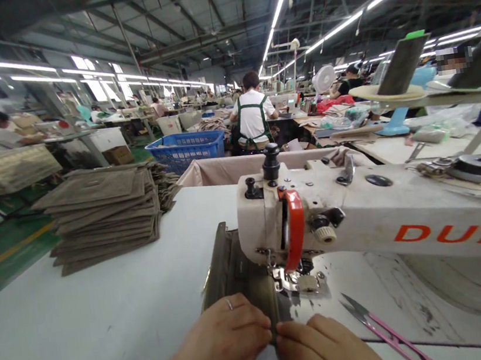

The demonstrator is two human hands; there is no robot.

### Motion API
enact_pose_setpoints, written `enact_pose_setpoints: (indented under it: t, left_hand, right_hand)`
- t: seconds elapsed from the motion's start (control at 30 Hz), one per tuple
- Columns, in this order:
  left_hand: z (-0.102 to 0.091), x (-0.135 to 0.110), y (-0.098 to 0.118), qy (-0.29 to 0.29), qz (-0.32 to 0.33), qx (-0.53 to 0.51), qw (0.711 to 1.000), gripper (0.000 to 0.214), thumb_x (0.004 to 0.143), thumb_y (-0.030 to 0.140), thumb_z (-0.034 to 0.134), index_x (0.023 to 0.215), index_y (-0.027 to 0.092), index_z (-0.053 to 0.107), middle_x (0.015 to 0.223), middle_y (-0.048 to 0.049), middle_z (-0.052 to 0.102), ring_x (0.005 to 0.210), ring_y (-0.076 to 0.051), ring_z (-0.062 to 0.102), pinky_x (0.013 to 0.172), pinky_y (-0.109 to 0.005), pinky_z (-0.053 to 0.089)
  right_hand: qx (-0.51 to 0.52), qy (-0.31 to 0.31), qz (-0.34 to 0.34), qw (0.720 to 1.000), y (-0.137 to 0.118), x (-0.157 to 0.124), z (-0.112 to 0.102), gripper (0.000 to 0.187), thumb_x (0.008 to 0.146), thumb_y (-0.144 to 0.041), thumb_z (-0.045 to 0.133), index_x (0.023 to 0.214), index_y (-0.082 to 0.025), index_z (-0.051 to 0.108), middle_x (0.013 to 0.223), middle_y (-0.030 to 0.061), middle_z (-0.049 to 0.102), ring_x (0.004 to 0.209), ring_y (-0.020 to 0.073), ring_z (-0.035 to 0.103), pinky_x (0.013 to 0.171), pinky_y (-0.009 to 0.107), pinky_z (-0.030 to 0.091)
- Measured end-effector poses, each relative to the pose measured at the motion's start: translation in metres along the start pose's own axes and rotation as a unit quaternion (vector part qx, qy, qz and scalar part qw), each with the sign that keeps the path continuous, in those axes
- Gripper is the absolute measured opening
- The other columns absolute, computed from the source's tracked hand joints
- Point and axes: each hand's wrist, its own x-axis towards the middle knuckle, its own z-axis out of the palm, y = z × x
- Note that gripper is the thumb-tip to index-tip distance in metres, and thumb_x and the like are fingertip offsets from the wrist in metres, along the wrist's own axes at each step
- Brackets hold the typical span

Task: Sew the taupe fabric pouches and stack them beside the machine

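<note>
A dark olive-brown fabric piece (254, 284) lies on the table, its right edge running to the presser foot (285, 279) of a white sewing machine (257, 219). My left hand (229, 335), with a ring on one finger, pinches the near end of that fabric. Close beside it, my right hand (320, 346) has its fingers pressed together on the same edge, fingertips almost meeting the left ones. Part of the fabric is hidden under the hands and the machine head. Pink-handled thread snips (389, 331) lie just right of my right hand.
A tall stack of brown fabric pieces (103, 216) stands on the white table (108, 315) at left. Behind the machine are a pale cloth-lined bin (217, 172) and a blue basket (188, 151). Thread cones (405, 64) stand at right. Several people work farther off.
</note>
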Motion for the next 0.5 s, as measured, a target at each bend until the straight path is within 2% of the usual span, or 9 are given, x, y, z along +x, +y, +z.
enact_pose_setpoints:
  t: [0.1, 0.27, 0.5]
  left_hand:
    - [0.001, 0.002, -0.007, -0.002, -0.011, -0.007, 1.0, 0.027, 0.1, 0.011, 0.041, 0.1, 0.016, 0.067, 0.097, -0.0032, 0.072, 0.088, -0.016, 0.065, 0.087, -0.028, 0.05]
    - [0.004, 0.004, -0.021, -0.008, -0.027, -0.005, 1.0, 0.024, 0.096, 0.008, 0.046, 0.102, 0.019, 0.068, 0.101, -0.0011, 0.072, 0.092, -0.016, 0.064, 0.091, -0.028, 0.049]
    - [0.003, 0.014, -0.039, -0.026, -0.044, 0.018, 0.999, 0.023, 0.095, 0.01, 0.05, 0.102, 0.019, 0.069, 0.105, -0.0014, 0.072, 0.098, -0.017, 0.065, 0.097, -0.03, 0.049]
  right_hand:
    - [0.035, -0.019, 0.003, 0.999, 0.007, 0.009, -0.004, 0.026, 0.087, -0.011, 0.058, 0.112, -0.017, 0.064, 0.111, 0.0015, 0.072, 0.081, 0.0197, 0.065, 0.067, 0.031, 0.056]
    - [0.067, -0.037, 0.029, 0.997, 0.012, 0.027, -0.014, 0.032, 0.077, -0.007, 0.06, 0.107, -0.017, 0.066, 0.106, 0.0018, 0.073, 0.08, 0.0197, 0.068, 0.069, 0.031, 0.059]
    - [0.064, -0.067, 0.081, 0.992, 0.015, 0.036, -0.013, 0.029, 0.08, -0.012, 0.054, 0.108, -0.016, 0.064, 0.104, 0.0073, 0.07, 0.086, 0.0256, 0.067, 0.072, 0.039, 0.06]
